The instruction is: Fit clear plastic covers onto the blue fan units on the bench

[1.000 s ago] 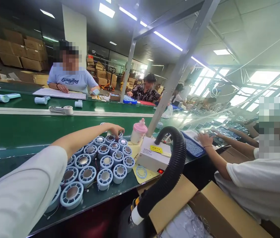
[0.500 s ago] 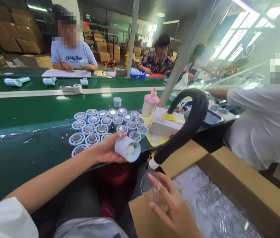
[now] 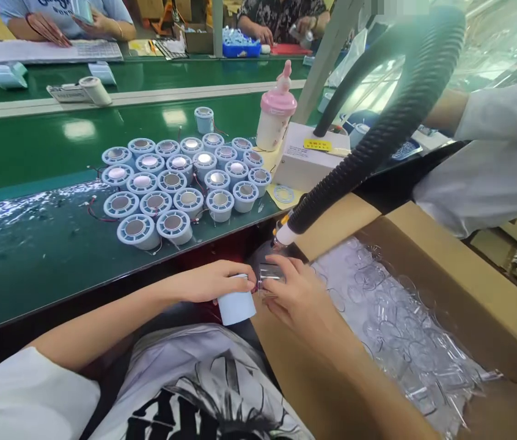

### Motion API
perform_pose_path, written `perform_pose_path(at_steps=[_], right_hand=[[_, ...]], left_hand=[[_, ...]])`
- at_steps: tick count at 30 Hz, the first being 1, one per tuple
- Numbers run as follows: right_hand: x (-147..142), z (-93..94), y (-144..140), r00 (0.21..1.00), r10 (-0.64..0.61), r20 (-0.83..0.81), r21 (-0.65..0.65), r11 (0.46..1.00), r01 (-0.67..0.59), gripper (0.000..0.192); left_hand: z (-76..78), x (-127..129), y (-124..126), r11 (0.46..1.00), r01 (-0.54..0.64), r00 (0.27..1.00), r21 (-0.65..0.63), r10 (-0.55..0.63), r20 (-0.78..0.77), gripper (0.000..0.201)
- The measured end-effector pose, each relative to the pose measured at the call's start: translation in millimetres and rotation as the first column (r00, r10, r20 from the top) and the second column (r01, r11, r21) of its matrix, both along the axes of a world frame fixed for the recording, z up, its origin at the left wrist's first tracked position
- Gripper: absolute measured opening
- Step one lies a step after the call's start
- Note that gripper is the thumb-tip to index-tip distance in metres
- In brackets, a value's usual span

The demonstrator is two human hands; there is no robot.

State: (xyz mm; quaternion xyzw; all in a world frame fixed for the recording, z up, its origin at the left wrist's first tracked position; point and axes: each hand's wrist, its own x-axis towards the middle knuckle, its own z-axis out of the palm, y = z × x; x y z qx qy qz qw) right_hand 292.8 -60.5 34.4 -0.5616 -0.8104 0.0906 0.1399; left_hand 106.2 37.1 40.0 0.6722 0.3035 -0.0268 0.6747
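Observation:
My left hand (image 3: 215, 280) is closed round a light blue plastic housing (image 3: 236, 307), a short cup-like cylinder held in front of my lap. Between the fingers and thumb of my right hand (image 3: 304, 296) is a clear plastic cup (image 3: 268, 273). The cup and the housing are close together, but my fingers hide whether they touch. Just above the cup is the white nozzle (image 3: 285, 236) of a black ribbed hose (image 3: 368, 146). Several more light blue housings (image 3: 175, 223) with round metallic discs on top and thin wires stand grouped on the dark green table edge.
An open cardboard box (image 3: 451, 278) with many clear cups (image 3: 389, 330) is at my right. A white machine box (image 3: 316, 162) and a pink-lidded bottle (image 3: 277, 116) stand behind the nozzle. Co-workers sit across the green conveyor (image 3: 148, 119); another person's white sleeve (image 3: 510, 113) is at right.
My left hand has drawn the housing down toward my lap and turned its opening rightward. My right hand has brought the clear cup up beside it, below the nozzle. The view has tilted down.

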Motion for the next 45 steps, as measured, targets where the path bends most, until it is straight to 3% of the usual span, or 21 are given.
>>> perform_pose_path(at_steps=[3, 5, 8, 11, 14, 18, 20, 22, 25, 27, 35, 42, 45], right_hand=[[2, 0.3, -5, 0.938, -0.048, -0.343, -0.192, 0.981, -0.020, 0.009], [1, 1.6, -8, 0.840, -0.142, -0.524, -0.293, 0.956, -0.022, 0.004], [-2, 3.6, -11, 0.705, -0.294, -0.645, -0.380, 0.924, 0.038, 0.017], [-3, 3.6, -13, 0.580, -0.418, -0.699, -0.431, 0.894, 0.125, 0.022], [-2, 1.1, -13, 0.481, -0.492, -0.726, -0.469, 0.865, 0.178, 0.019], [3, -1.6, -14, 0.339, -0.531, -0.777, -0.515, 0.845, 0.143, 0.027], [7, -1.3, -16, 0.359, -0.473, -0.805, -0.473, 0.876, 0.093, 0.021], [9, -0.3, -19, 0.515, -0.346, -0.784, -0.372, 0.927, 0.057, 0.008], [11, -0.2, -24, 0.756, -0.157, -0.635, -0.205, 0.978, 0.031, 0.036], [12, -1.6, -27, 0.800, -0.112, -0.590, -0.147, 0.989, 0.030, 0.034], [13, -6.4, -30, 0.671, -0.197, -0.715, -0.304, 0.951, -0.045, 0.041], [10, -0.7, -29, 0.545, -0.327, -0.772, -0.443, 0.892, -0.092, 0.039], [9, -2.7, -27, 0.471, -0.388, -0.792, -0.493, 0.862, -0.119, 0.037]], left_hand=[[3.6, -6, -5, 0.961, -0.048, 0.996, 0.271, 0.026, 0.087, 0.021], [1.2, -9, -11, 0.924, -0.133, 0.987, 0.360, 0.092, 0.130, 0.037], [-8.4, -11, -17, 0.855, -0.221, 0.970, 0.470, 0.141, 0.198, 0.062], [-20.3, -12, -20, 0.804, -0.193, 0.966, 0.563, 0.056, 0.252, 0.063], [-27.5, -12, -19, 0.843, -0.146, 0.958, 0.517, -0.011, 0.288, 0.067], [-25.6, -12, -22, 0.955, -0.110, 0.948, 0.276, 0.018, 0.317, 0.069], [-22.7, -11, -25, 0.982, -0.133, 0.942, 0.137, 0.082, 0.326, 0.067], [-20.8, -11, -28, 0.983, -0.181, 0.929, -0.008, 0.173, 0.328, 0.066], [-19.5, -11, -31, 0.962, -0.226, 0.921, -0.152, 0.262, 0.288, 0.068], [-18.5, -12, -31, 0.965, -0.218, 0.933, -0.149, 0.251, 0.258, 0.070], [-12.4, -20, -27, 0.985, -0.134, 0.934, 0.110, 0.089, 0.347, 0.070], [-7.8, -26, -30, 0.985, -0.121, 0.941, 0.123, 0.074, 0.331, 0.074], [-10.4, -25, -29, 0.989, -0.147, 0.931, 0.019, 0.132, 0.341, 0.077]])
